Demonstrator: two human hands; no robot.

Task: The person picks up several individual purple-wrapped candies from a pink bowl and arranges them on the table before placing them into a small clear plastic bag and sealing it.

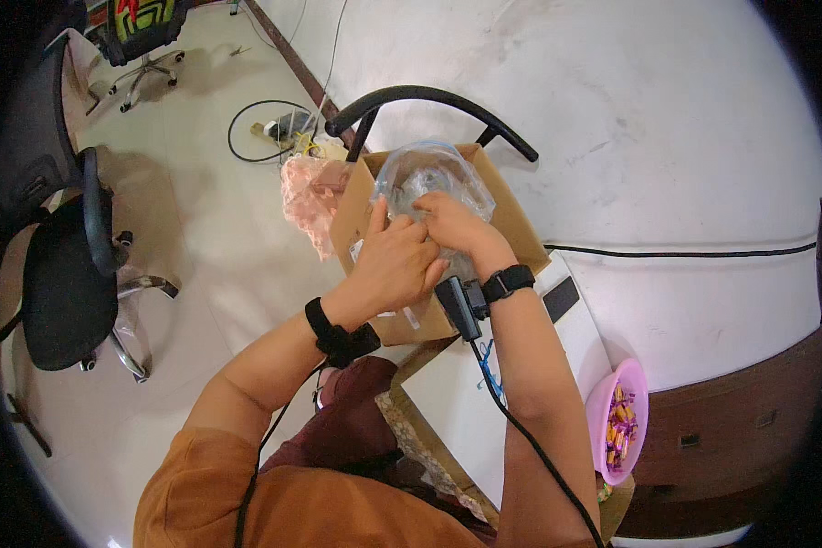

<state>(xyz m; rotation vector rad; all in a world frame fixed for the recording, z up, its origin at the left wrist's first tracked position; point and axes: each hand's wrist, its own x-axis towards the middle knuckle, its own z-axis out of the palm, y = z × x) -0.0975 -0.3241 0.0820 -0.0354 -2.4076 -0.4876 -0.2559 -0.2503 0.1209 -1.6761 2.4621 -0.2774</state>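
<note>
A clear plastic bag [431, 164] lines the open cardboard box [520, 229] in front of me, its rim standing up at the far side. Over the box, my left hand [401, 264] lies at the near left part of the bag, index finger stretched towards the bag's edge. My right hand [455, 222] reaches into the bag, fingers bent; its fingertips and the left fingers are close together. Whether either hand pinches the plastic is hidden. Both wrists carry black straps with small cabled devices.
A pink bowl [596, 411] of wrapped sweets [620, 428] stands at the right, beside a white tabletop [466, 404]. A curved black armrest [438, 94] rises behind the box. Pink cloth [306, 198] hangs at its left. Black office chairs [68, 281] and cables [260, 103] are on the left.
</note>
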